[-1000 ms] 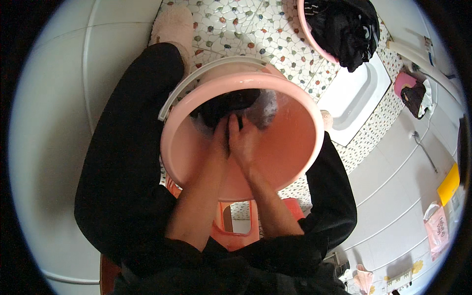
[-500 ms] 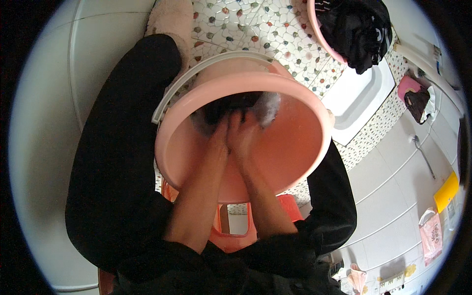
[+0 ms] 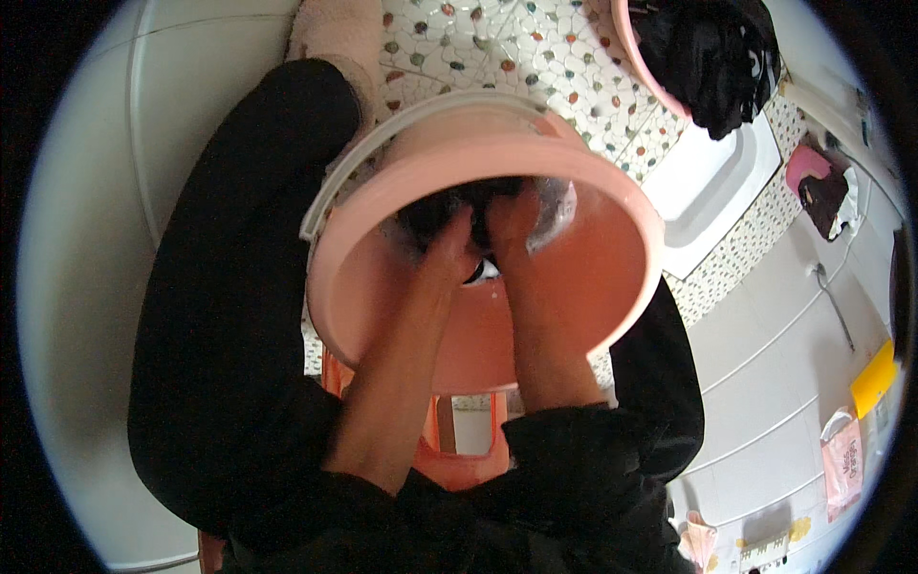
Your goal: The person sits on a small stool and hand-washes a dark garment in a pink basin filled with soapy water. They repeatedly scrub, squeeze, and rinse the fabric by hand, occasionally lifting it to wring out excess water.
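A pink plastic bucket [image 3: 612, 287] with a white handle [image 3: 382, 153] stands between my knees. Both my hands reach down into it. My left hand [image 3: 448, 251] and my right hand [image 3: 512, 215] are closed side by side on a wet black garment [image 3: 430, 212] that lies in soapy water at the bottom. Foam shows to the right of my right hand. My fingertips are hidden in the cloth.
I sit on an orange plastic stool [image 3: 459, 450] on a pebble-patterned floor [image 3: 497, 48]. A second pink basin [image 3: 636, 57] with dark clothes [image 3: 708, 48] stands at the upper right, beside a white squat pan [image 3: 717, 182]. Packets and small items lie at the right on the white tiles.
The bucket has come closer and fills more of the view. My hands have moved a little deeper and apart on the garment, still kneading it.
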Demonstrator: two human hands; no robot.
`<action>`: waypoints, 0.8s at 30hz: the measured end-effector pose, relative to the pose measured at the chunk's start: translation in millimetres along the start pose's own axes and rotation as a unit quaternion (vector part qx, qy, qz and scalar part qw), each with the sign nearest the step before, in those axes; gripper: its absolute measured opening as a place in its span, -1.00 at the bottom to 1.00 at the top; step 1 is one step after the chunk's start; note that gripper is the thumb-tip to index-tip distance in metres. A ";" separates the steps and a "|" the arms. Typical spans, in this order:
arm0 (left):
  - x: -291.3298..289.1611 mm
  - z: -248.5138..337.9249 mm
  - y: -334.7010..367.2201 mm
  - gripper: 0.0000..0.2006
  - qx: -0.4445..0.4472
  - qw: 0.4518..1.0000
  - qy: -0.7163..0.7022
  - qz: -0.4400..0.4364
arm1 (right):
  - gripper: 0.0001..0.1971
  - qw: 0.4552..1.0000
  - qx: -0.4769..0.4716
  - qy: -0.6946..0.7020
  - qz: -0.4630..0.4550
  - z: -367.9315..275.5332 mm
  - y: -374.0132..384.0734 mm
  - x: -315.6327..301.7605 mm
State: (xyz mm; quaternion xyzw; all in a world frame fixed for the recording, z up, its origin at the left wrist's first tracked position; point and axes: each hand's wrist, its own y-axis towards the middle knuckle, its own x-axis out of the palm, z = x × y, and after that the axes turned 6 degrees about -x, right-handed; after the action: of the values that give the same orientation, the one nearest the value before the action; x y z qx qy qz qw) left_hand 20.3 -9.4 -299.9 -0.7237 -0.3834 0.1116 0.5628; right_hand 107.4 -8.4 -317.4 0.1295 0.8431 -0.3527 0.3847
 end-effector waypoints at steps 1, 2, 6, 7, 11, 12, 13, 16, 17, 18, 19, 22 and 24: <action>-7.2 -1.0 8.8 -0.50 0.014 1.000 -0.004 -0.008 | -0.67 1.000 -0.025 0.006 -0.001 -5.3 -1.2 -1.6; -20.3 -3.4 12.9 -0.50 0.048 0.996 -0.041 -0.070 | -0.65 0.999 -0.048 0.012 0.000 -10.0 -7.3 -4.7; -33.0 -5.0 18.8 -0.50 0.096 0.994 -0.044 0.023 | -0.69 0.994 -0.027 0.106 -0.017 -54.2 -56.9 -12.2; -52.9 -6.1 33.0 -0.52 0.090 0.993 -0.080 0.019 | -0.70 0.989 -0.025 0.136 -0.045 -59.5 -65.6 -9.0; -19.6 0.5 19.8 -0.49 0.001 0.998 0.056 0.000 | -0.63 0.995 0.082 -0.002 -0.059 4.2 1.0 -7.1; -13.5 -0.8 15.7 -0.48 0.014 0.998 0.063 0.004 | -0.64 0.997 0.055 -0.003 -0.048 1.9 1.4 -9.6; -7.9 -1.5 10.9 -0.48 0.026 0.997 0.071 0.006 | -0.65 0.999 0.028 -0.004 -0.035 -0.3 1.3 -12.9; 8.3 3.3 1.6 -0.49 0.055 0.997 0.047 0.019 | -0.67 0.998 -0.063 -0.011 0.012 -16.3 1.4 -31.0; 9.8 5.1 -4.3 -0.50 0.072 0.986 0.136 0.057 | -0.67 0.995 -0.095 -0.015 0.029 -23.1 0.6 -38.7; 16.6 6.8 -14.4 -0.52 0.086 0.966 0.224 0.094 | -0.68 0.992 -0.079 -0.091 0.037 -29.6 -7.9 -46.4; 17.6 9.0 -24.6 -0.53 0.104 0.936 0.307 0.137 | -0.68 0.990 -0.124 -0.065 0.026 -38.5 -17.0 -55.5; 23.6 0.9 -56.6 -0.56 0.220 0.777 0.571 0.144 | -0.47 0.987 -0.143 0.031 -0.064 -52.1 -39.0 -75.1; 28.2 -0.7 -75.2 -0.60 0.232 0.719 0.645 0.112 | -0.30 0.977 -0.027 0.141 -0.158 -57.0 -45.6 -88.2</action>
State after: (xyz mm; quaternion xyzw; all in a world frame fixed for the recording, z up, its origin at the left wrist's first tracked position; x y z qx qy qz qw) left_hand 7.7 14.7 -224.4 -0.5048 0.1946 -0.2346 0.8076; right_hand 112.5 3.2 -203.6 0.0328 0.9081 -0.3640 0.2045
